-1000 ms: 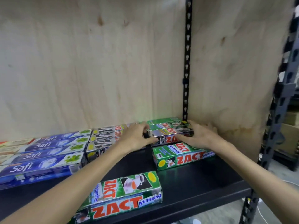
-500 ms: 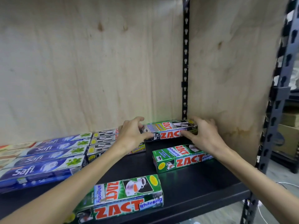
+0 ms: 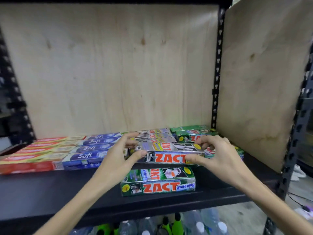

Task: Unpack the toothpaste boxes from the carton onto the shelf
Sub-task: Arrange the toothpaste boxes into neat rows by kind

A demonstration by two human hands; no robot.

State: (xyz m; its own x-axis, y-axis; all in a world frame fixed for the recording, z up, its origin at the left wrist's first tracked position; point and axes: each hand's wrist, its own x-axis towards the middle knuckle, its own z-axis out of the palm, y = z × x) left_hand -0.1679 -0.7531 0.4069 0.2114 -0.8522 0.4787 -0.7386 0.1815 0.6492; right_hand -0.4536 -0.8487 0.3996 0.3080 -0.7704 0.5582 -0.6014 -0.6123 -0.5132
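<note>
Left hand: the left hand point(image 3: 118, 160) grips the left end of a silver ZACT box point(image 3: 169, 152), thumb under its front face, fingers point(image 3: 130, 135) curled over the top.
Right hand: the right hand point(image 3: 218, 155) grips the same box's right end, thumb on the front, fingers curled over the top edge.
Silver ZACT box: held lengthwise between both hands, just above the black shelf point(image 3: 50, 197), in front of a row of like silver boxes.
Green ZACT box point(image 3: 158, 181): lies flat on the shelf, just in front of the held box.
Back right corner: more green ZACT boxes point(image 3: 191, 133), seemingly stacked; blur hides how many.
Left side: blue Safi boxes point(image 3: 88, 153) beside red boxes point(image 3: 30, 160), in rows.
Below the shelf: bottles point(image 3: 194, 224).
</note>
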